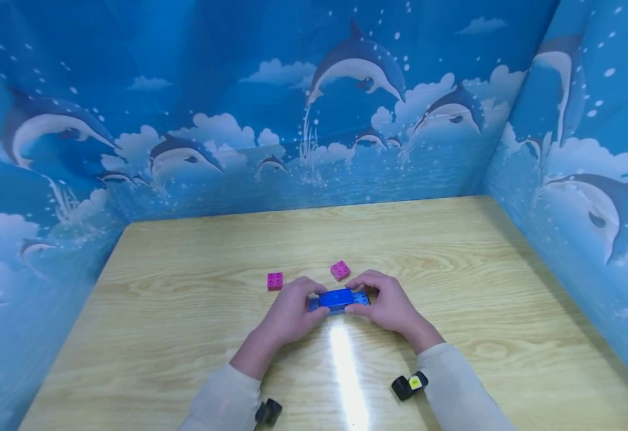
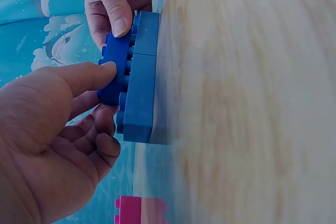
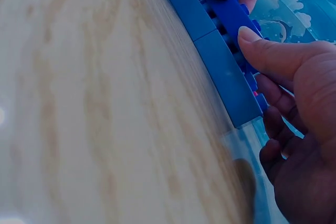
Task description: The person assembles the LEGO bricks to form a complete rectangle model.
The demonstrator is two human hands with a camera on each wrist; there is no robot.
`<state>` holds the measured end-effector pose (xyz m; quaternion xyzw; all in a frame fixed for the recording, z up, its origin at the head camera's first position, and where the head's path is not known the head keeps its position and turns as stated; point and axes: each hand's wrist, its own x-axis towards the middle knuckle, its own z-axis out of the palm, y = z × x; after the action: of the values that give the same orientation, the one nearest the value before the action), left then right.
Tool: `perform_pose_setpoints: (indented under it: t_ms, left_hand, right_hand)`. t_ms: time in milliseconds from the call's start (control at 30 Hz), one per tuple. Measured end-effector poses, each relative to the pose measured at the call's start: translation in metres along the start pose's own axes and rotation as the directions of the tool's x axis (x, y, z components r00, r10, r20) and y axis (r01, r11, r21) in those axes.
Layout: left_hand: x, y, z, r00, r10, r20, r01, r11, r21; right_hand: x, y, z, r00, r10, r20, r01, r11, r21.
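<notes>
Pink bricks (image 1: 275,281) near left hand (image 1: 291,306), right hand (image 1: 390,304) | both hands' fingers (image 1: 305,285) pinch dark-blue brick (image 1: 336,298) | lighter-blue bricks (image 2: 139,103) below

No lettering can be read; the yellow label (image 1: 415,382) on the right black wrist camera (image 1: 402,388) is too small.

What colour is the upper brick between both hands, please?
The upper brick is deep blue, clearest in the left wrist view.

Left grip (image 1: 293,307) and right grip (image 1: 389,304) close together, both in a pinch.
</notes>
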<state>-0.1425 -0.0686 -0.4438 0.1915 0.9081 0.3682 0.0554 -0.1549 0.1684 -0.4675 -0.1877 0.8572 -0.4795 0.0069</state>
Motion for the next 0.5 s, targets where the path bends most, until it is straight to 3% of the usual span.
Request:
perform_pose_setpoints:
  t_ms: [500]
  left_hand:
    - [-0.0017,-0.0005,-0.0013,1.0,-0.009,-0.008,0.009,0.999,-0.036]
  right_hand:
    - [0.0022,-0.0012,0.0011,0.999,0.029,0.02,-0.029,1.0,-0.007]
